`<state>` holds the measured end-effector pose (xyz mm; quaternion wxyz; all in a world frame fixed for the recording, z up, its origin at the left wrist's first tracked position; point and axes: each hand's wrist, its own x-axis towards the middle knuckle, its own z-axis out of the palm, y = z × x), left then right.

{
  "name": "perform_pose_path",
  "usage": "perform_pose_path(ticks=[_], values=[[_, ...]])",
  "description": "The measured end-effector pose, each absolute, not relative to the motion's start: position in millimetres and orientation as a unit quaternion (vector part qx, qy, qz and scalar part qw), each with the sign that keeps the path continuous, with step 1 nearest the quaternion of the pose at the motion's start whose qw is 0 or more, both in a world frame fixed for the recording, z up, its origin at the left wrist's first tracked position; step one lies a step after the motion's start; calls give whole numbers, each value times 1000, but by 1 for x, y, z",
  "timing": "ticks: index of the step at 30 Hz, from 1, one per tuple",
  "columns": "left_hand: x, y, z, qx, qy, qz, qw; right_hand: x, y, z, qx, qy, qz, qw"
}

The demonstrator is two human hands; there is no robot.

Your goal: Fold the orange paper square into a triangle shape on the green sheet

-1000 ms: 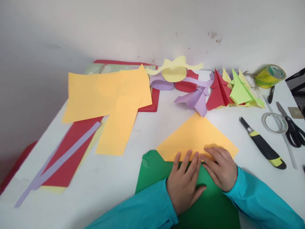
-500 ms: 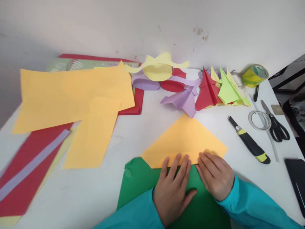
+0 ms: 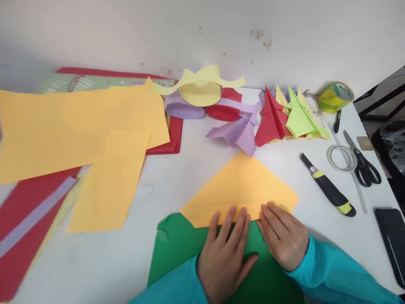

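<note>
An orange paper folded into a triangle (image 3: 242,185) lies on the white table, its near edge overlapping a green sheet (image 3: 177,249). My left hand (image 3: 226,257) rests flat on the green sheet, fingers stretched out onto the orange fold's near edge. My right hand (image 3: 283,236) lies beside it, fingers extended and pressing the same edge a little to the right. Both wrists wear teal sleeves. Neither hand holds anything.
Loose orange sheets (image 3: 79,126) and red paper with a lilac strip (image 3: 34,215) lie at left. Paper rings (image 3: 202,99) and folded planes (image 3: 275,118) line the wall. A utility knife (image 3: 329,190), tape ring (image 3: 341,157), scissors (image 3: 363,166), tape roll (image 3: 335,97) and dark phone (image 3: 392,245) are at right.
The view has shifted, so everything slid left and slightly down in frame. Both hands stay pressed on the orange fold's near edge, with little movement.
</note>
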<state>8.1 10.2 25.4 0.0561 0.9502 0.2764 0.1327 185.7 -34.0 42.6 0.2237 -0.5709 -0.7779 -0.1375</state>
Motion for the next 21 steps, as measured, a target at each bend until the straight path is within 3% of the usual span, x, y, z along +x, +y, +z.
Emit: perform_pose_path(ticks=[21], values=[[9, 10, 24, 944, 276, 166, 74, 185, -33, 44, -576, -767, -136, 248]])
